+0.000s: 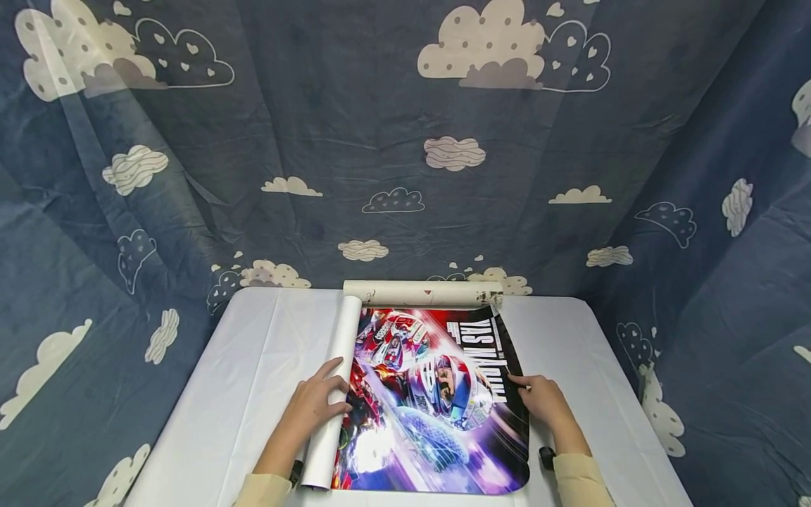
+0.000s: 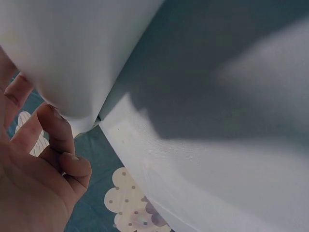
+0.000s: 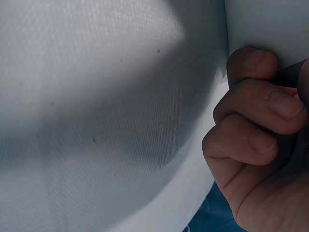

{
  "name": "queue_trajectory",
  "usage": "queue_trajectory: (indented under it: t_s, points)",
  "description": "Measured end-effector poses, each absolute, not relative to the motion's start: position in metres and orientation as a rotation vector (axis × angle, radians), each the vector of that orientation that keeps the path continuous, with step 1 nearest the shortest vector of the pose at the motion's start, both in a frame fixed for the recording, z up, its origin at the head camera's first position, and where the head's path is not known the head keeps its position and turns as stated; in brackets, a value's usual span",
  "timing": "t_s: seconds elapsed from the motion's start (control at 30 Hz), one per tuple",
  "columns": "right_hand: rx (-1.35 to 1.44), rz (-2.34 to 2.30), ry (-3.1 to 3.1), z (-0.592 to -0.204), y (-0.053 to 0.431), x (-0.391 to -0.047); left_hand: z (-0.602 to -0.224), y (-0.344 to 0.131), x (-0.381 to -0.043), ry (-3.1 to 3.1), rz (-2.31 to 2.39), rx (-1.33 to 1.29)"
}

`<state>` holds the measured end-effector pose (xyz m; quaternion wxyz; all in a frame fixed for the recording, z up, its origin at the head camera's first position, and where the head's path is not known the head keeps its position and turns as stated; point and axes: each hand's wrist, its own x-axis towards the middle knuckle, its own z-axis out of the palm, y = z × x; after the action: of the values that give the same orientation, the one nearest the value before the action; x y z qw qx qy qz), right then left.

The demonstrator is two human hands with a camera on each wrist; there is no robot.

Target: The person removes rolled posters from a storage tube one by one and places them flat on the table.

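Observation:
A glossy poster point(image 1: 431, 401) lies partly unrolled on the white table, printed with a racing driver's helmet, a race car and large white lettering. Its left side is still a white roll point(image 1: 337, 394), which my left hand point(image 1: 312, 403) grips, thumb laid across it. From the left wrist view, the roll point(image 2: 72, 48) rises above my fingers point(image 2: 55, 128), the last ones curled. At the poster's right edge, my right hand point(image 1: 543, 400) pinches the margin between thumb and forefinger. The other fingers point(image 3: 251, 106) are folded in, beside the poster's pale underside point(image 3: 265, 24).
A cream roll point(image 1: 418, 293) with small dark marks lies along the back of the table, just beyond the poster's far edge. White cloth covers the table point(image 1: 253, 366). Dark blue cloud-patterned fabric point(image 1: 355, 127) hangs behind and on both sides.

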<state>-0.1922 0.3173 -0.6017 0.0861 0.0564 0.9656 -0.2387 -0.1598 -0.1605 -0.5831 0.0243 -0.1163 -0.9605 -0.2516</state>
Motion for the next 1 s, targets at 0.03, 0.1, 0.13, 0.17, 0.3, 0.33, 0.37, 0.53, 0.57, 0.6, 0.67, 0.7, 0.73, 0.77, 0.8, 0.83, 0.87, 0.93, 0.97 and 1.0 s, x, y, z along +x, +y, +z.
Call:
queue_trajectory:
  t_s: [0.03,0.1,0.13,0.17,0.3,0.33,0.37,0.53,0.57,0.6,0.67,0.7,0.73,0.77,0.8,0.83,0.87,0.93,0.97,1.0]
  points:
    - [0.167,-0.715,2.878,-0.6019,0.3179,-0.1922,-0.5832,-0.1609,-0.1599,-2.969,-0.785,-0.360]
    - [0.163,-0.717,2.880,-0.6023,0.3190,-0.1923,-0.5829,-0.1615,-0.1596,-2.961,-0.775,-0.375]
    - [0.161,-0.715,2.880,-0.6024,0.3195,-0.1924,-0.5827,-0.1619,-0.1593,-2.957,-0.772,-0.390]
    - [0.159,-0.715,2.880,-0.6024,0.3198,-0.1923,-0.5828,-0.1622,-0.1589,-2.956,-0.760,-0.405]
    - [0.162,-0.710,2.878,-0.6023,0.3205,-0.1923,-0.5826,-0.1632,-0.1579,-2.969,-0.697,-0.432]
    - [0.164,-0.710,2.877,-0.6024,0.3206,-0.1924,-0.5828,-0.1635,-0.1579,-2.973,-0.687,-0.430]
    - [0.166,-0.711,2.876,-0.6023,0.3207,-0.1923,-0.5828,-0.1638,-0.1579,-2.977,-0.682,-0.426]
    - [0.171,-0.710,2.872,-0.6024,0.3217,-0.1917,-0.5831,-0.1667,-0.1606,-2.976,-0.689,-0.395]
    - [0.171,-0.711,2.871,-0.6025,0.3223,-0.1917,-0.5829,-0.1672,-0.1612,-2.973,-0.694,-0.391]
    - [0.169,-0.709,2.872,-0.6028,0.3233,-0.1915,-0.5829,-0.1677,-0.1619,-2.970,-0.693,-0.388]
    - [0.166,-0.707,2.875,-0.6031,0.3248,-0.1909,-0.5822,-0.1682,-0.1631,-2.965,-0.689,-0.383]
    - [0.164,-0.709,2.877,-0.6031,0.3255,-0.1906,-0.5819,-0.1682,-0.1634,-2.966,-0.690,-0.380]
    - [0.163,-0.711,2.877,-0.6028,0.3260,-0.1902,-0.5817,-0.1682,-0.1636,-2.967,-0.687,-0.379]
    - [0.165,-0.713,2.876,-0.6025,0.3262,-0.1898,-0.5815,-0.1682,-0.1637,-2.958,-0.676,-0.389]
    - [0.167,-0.712,2.878,-0.6020,0.3261,-0.1893,-0.5813,-0.1680,-0.1637,-2.958,-0.666,-0.389]
    - [0.171,-0.714,2.878,-0.6015,0.3258,-0.1892,-0.5810,-0.1678,-0.1636,-2.959,-0.657,-0.390]
    - [0.176,-0.716,2.877,-0.6009,0.3255,-0.1890,-0.5808,-0.1676,-0.1632,-2.960,-0.650,-0.392]
    - [0.184,-0.715,2.875,-0.5997,0.3249,-0.1884,-0.5807,-0.1672,-0.1621,-2.960,-0.628,-0.401]
    - [0.188,-0.713,2.875,-0.5998,0.3250,-0.1882,-0.5804,-0.1671,-0.1615,-2.961,-0.619,-0.403]
    - [0.191,-0.711,2.873,-0.5997,0.3251,-0.1879,-0.5805,-0.1671,-0.1609,-2.970,-0.619,-0.399]
